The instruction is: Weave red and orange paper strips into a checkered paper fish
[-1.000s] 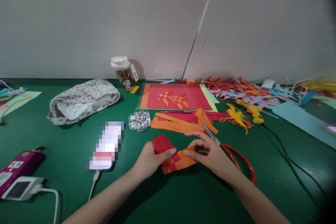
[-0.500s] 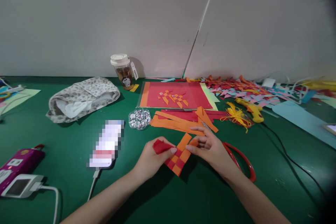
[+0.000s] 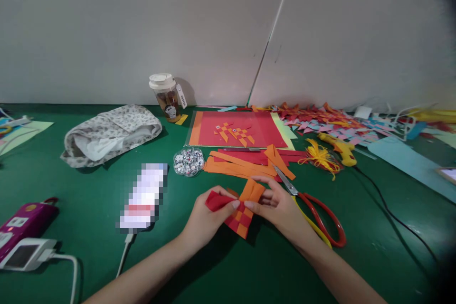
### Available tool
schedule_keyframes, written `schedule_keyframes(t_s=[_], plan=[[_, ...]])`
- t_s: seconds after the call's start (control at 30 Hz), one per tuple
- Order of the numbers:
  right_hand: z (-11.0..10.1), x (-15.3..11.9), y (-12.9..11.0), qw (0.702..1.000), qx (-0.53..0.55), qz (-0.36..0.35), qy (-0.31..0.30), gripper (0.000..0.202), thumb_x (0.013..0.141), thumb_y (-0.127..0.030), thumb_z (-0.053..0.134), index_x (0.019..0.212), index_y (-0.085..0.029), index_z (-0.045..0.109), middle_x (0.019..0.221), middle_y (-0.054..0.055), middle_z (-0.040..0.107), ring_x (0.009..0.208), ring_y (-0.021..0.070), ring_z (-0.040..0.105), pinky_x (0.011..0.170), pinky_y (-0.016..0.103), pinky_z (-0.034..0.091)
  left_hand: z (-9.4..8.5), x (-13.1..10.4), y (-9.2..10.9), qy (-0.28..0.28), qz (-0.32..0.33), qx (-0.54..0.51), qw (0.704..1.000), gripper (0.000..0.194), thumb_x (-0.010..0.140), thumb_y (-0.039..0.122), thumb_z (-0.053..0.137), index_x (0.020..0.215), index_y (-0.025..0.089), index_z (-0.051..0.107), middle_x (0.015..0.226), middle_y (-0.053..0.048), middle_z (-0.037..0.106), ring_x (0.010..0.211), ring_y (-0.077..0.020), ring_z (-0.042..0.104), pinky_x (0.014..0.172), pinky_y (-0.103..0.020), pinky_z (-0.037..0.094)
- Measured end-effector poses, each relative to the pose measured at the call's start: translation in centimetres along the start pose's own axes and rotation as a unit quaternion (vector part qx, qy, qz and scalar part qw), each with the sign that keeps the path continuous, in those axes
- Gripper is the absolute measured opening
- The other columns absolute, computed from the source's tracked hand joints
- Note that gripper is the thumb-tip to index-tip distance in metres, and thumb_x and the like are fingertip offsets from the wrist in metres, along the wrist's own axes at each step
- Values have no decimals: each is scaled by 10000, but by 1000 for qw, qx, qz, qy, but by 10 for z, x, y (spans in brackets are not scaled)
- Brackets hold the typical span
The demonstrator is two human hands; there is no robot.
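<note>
Between my hands is a woven paper piece [image 3: 239, 221] of red and orange strips in a checkered pattern, held above the green table. My left hand [image 3: 210, 216] pinches its left side, thumb on top, where a red strip end sticks out. My right hand [image 3: 273, 204] grips the right side, its thumb pressing near the middle of the weave beside the upright orange strip ends. The fingers behind the paper are partly hidden. Scissors [image 3: 322, 213] with red and yellow handles lie just right of my right hand. Orange paper strips [image 3: 235, 167] lie beyond the hands.
Behind the strips lies a red sheet [image 3: 263, 126] bearing two woven paper fish [image 3: 242, 135]. A container of googly eyes [image 3: 188, 161], a phone [image 3: 144, 197] and a lidded cup [image 3: 166, 97] stand left. At right are yellow string [image 3: 322, 159], a corded glue gun [image 3: 340, 149] and several paper pieces [image 3: 320, 118].
My right hand has shifted left and inward, its thumb now on the weave's middle. The orange strip ends stand closer together, and more of the scissors shows.
</note>
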State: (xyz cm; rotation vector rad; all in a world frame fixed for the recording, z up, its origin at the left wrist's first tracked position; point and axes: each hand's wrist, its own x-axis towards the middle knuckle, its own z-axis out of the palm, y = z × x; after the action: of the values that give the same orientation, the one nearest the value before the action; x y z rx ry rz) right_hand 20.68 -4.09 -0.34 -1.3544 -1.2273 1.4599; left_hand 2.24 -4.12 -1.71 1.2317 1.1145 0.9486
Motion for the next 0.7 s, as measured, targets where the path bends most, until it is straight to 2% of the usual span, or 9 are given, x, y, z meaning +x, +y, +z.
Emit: schedule_keyframes(t_s=[0.07,0.13,0.2,0.33,0.4,0.5,0.57,0.63,0.7], plan=[[2,1,1,1000,9,-2,11,657,639,-398,758,1164,-224,404,974,81,693,905,244,663,838,409,506,1,-1,0,9,-4,12,1000,197,749,361,653,743,175,590,719,5,605,666,-133,542,647,-251,420],[3,1,2,1000,24,5,-10,669,637,-403,758,1175,-221,404,1006,91,684,950,255,651,853,417,502,2,-1,1,18,0,19,1000,198,759,366,641,750,175,589,720,9,602,672,-132,541,650,-248,419],[4,0,3,999,24,5,-21,651,647,-408,750,1170,-214,413,943,78,698,920,253,660,819,403,516,3,-1,1,13,1,20,1000,200,762,367,638,756,174,589,730,7,604,681,-133,545,656,-249,425],[2,-1,4,997,-8,-44,56,564,671,-398,731,1115,-220,431,775,20,700,762,218,681,700,336,531,0,0,2,-6,1,25,1000,206,772,375,632,806,172,617,764,-11,628,705,-145,567,674,-260,445],[-1,-1,2,996,-25,-52,62,539,683,-377,723,1109,-224,431,776,16,698,761,207,678,694,321,527,-4,2,4,-18,2,23,1000,213,788,376,613,848,173,638,830,-34,655,765,-161,591,709,-272,456],[-6,-2,-3,998,-49,-35,18,520,688,-336,715,1114,-228,437,809,24,702,785,203,673,706,321,521,-10,6,4,-57,-11,-5,998,225,790,362,611,899,168,648,920,-66,678,853,-178,616,769,-288,466],[-7,-4,-5,997,-72,-31,-17,481,698,-307,701,1106,-235,456,832,23,699,786,195,664,703,318,514,-13,7,3,-109,-38,-11,993,270,741,344,667,940,162,642,911,-72,686,845,-176,629,782,-295,471],[-6,-6,-6,992,-108,-37,-49,454,719,-281,679,1120,-249,468,822,7,685,751,179,646,675,306,502,-15,7,1,-157,-63,14,985,311,681,324,721,928,152,646,844,-63,686,767,-165,633,734,-285,480],[-4,-8,-5,986,-146,-49,-67,439,743,-275,656,1142,-264,474,740,-21,648,676,158,609,616,284,479,-15,5,0,-180,-76,49,980,250,679,321,716,844,142,658,751,-43,670,670,-146,615,650,-259,471]])
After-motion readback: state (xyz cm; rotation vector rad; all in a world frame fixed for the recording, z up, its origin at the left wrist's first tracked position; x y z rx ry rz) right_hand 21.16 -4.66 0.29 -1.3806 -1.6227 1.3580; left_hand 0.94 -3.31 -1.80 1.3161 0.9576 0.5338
